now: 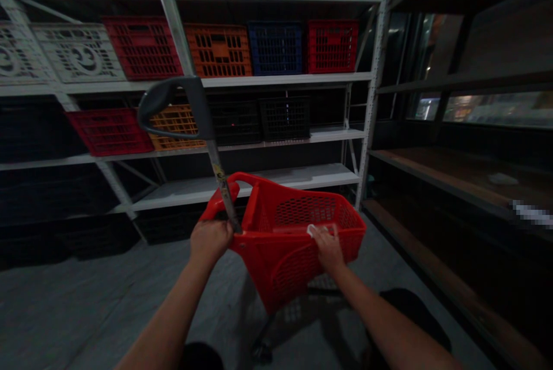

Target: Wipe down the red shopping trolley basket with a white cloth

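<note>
A red plastic wheeled shopping basket [302, 243] stands tilted on the grey floor in front of me. Its metal pull rod with a dark grey loop handle [173, 106] rises up and to the left. My left hand [210, 240] is closed around the base of that rod at the basket's near corner. My right hand [327, 246] lies on the basket's side rim, fingers pressed on a small white cloth or paper [311, 229] against the rim.
White metal shelving [276, 79] fills the back wall, holding red, orange, blue, white and black crates [218, 50]. Dark wooden shelves [466, 177] run along the right. The basket's wheel [261, 351] rests on the floor near my feet.
</note>
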A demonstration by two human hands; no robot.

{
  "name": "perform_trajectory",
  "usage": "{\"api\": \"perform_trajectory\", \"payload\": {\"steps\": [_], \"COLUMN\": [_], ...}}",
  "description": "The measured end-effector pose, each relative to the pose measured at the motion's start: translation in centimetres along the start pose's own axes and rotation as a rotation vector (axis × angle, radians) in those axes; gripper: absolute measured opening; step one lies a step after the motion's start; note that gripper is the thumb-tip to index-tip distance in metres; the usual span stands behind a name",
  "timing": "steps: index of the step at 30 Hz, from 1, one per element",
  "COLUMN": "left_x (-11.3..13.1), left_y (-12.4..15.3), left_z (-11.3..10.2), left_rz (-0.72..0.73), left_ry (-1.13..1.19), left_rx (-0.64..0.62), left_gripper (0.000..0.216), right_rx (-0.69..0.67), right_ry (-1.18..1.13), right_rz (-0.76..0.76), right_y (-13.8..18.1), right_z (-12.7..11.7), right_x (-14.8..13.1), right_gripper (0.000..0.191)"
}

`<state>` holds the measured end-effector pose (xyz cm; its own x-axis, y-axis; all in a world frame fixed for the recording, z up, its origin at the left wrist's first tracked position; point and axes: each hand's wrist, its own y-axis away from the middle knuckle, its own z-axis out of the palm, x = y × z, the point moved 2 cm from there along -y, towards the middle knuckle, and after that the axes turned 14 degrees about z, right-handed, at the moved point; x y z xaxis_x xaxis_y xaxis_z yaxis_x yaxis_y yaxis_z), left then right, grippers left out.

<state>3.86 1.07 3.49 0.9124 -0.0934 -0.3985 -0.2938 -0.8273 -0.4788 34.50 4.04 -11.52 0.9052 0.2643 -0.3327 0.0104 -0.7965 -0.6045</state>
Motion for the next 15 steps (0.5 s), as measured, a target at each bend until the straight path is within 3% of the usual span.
{"api": "perform_trajectory", "payload": {"steps": [2, 4, 6, 9, 12, 15], "left_x": [0.3, 0.9, 1.7, 2.5, 2.8, 2.5], "left_y": [-0.2, -0.5, -0.8, -1.1, -1.3, -1.3], "left_z": [0.0, 0.0, -0.1, -0.3, -0.4, -0.1], "left_rz": [-0.011, -0.016, -0.013, -0.002, 0.022, 0.049], "left_ry": [-0.001, -0.009, -0.012, -0.005, -0.014, -0.028], "left_rx": [0.002, 0.013, 0.030, 0.047, 0.060, 0.077], "left_gripper": [0.054, 0.054, 0.055, 0.055, 0.053, 0.052], "right_rx": [0.047, 0.069, 0.042, -0.010, -0.006, -0.060], "right_ry": [0.069, 0.090, 0.035, -0.136, -0.235, -0.199], "right_rz": [0.169, 0.307, 0.321, 0.143, 0.075, 0.029], "right_y": [0.1, -0.3, -0.9, -1.7, -2.2, -2.3], "right_z": [-0.4, -0.4, 0.2, 1.3, 1.7, 1.5], "right_x": [3.1, 3.5, 0.8, -7.0, -13.4, -13.9], "right_gripper": [0.051, 0.051, 0.050, 0.047, 0.048, 0.049]}}
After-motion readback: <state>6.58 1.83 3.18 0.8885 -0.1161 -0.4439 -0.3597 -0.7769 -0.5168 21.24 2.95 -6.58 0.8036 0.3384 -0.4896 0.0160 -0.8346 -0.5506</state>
